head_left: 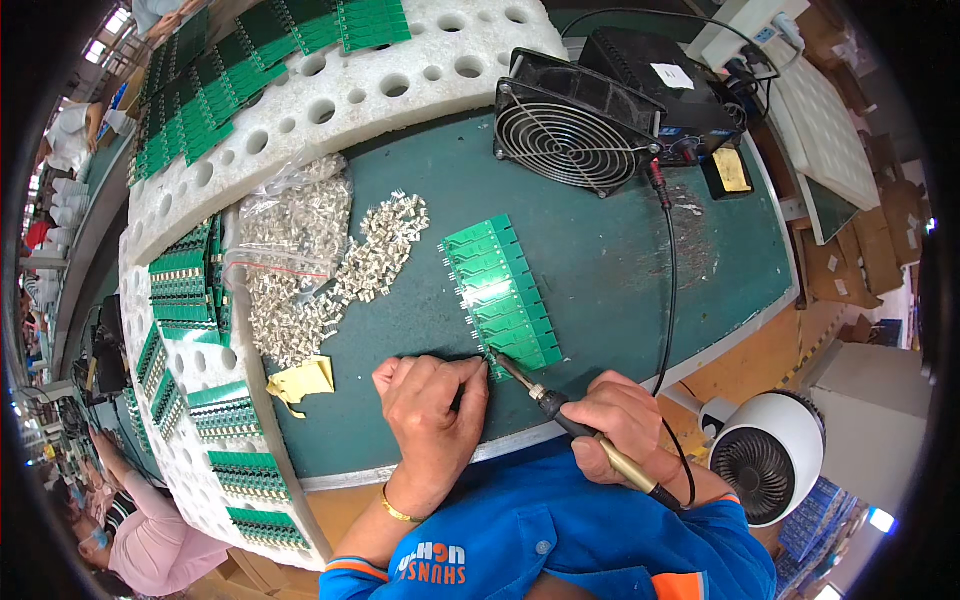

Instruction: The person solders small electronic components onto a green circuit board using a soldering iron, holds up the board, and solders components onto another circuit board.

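Note:
A green circuit board panel [500,285] lies on the dark green work mat, with small metal connectors along its left edge. My right hand [622,425] grips a soldering iron [622,463], whose tip touches the panel near its lower left corner. Beside that corner, my left hand [432,415] is closed, thumb and forefinger together. What its fingertips hold, if anything, is too small to make out. Small silvery connectors [385,245] lie heaped to the left, next to a clear plastic bag [295,225] full of the same parts.
A black fan [575,140] stands before a black soldering station [650,85]; a yellow sponge [732,170] sits right. The iron's cable [672,290] crosses the mat. White foam [400,85] holds several boards. Nearby are yellow scrap [302,378], a white fan [765,455] and another person [160,535].

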Available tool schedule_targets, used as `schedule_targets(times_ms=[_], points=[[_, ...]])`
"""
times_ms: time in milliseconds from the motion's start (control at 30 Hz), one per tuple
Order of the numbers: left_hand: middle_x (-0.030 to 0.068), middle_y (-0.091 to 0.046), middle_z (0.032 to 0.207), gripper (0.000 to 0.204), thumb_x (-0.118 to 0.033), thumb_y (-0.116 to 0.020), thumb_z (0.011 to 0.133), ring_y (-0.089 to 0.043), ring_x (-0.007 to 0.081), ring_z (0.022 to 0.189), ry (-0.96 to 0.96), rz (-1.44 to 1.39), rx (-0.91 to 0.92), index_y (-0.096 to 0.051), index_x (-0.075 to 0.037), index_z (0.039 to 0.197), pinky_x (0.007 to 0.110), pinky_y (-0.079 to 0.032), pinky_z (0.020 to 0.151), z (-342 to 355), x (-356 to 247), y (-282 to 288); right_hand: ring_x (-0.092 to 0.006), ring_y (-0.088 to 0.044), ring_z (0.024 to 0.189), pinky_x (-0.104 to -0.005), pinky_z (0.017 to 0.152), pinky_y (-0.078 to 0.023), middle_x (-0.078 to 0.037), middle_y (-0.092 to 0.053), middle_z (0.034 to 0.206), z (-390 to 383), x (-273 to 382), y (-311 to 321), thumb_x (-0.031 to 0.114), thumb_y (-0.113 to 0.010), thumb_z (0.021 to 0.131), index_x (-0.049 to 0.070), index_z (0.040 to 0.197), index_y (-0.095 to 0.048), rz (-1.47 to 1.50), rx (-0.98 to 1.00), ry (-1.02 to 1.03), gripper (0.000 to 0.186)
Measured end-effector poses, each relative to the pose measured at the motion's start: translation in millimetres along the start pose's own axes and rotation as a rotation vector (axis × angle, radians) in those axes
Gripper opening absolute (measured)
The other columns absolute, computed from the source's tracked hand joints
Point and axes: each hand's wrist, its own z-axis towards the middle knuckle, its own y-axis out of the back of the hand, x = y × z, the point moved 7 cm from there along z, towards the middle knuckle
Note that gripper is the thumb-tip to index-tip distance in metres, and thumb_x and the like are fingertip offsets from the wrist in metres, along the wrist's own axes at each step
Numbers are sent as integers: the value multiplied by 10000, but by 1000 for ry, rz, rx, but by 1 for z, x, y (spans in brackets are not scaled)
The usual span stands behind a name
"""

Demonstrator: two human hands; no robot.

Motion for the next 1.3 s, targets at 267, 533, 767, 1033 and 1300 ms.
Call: schedule_targets(times_ms=[267,533,767,1033,1300], points=[[34,-556,637,109,-23,-781,705,-538,210,634,15,10,5,-703,-86,748,350,-357,719,1,0,0,-243,-567,538,-353,539,-469,-101,-627,700,-2,0,0,232,-712,883,-16,991,-643,8,10,-2,280],[39,-559,639,112,-20,-779,705,-537,213,630,14,0,17,-705,-82,762,351,-358,720,2,-1,0,-246,-566,536,-357,540,-470,-101,-610,684,-2,2,-1,243,-719,880,-13,1004,-638,15,31,-4,296],[40,-569,647,108,-15,-777,716,-540,214,632,28,0,16,-706,-78,765,350,-364,723,2,0,1,-236,-557,519,-355,528,-465,-92,-597,664,-3,2,2,258,-712,887,-13,1004,-637,-24,-1,18,304],[42,-581,666,149,-5,-775,753,-539,207,629,61,-25,10,-638,-64,738,344,-389,735,0,2,9,-233,-557,518,-352,528,-457,-87,-599,661,-1,3,5,253,-693,902,-5,992,-637,-10,-18,7,279],[-31,-466,733,166,-118,-612,989,-444,23,692,415,-341,51,-487,-46,906,194,-368,583,-27,26,17,-228,-551,513,-353,532,-451,-80,-596,652,-1,2,9,251,-675,917,-2,990,-638,37,-49,-1,266]])
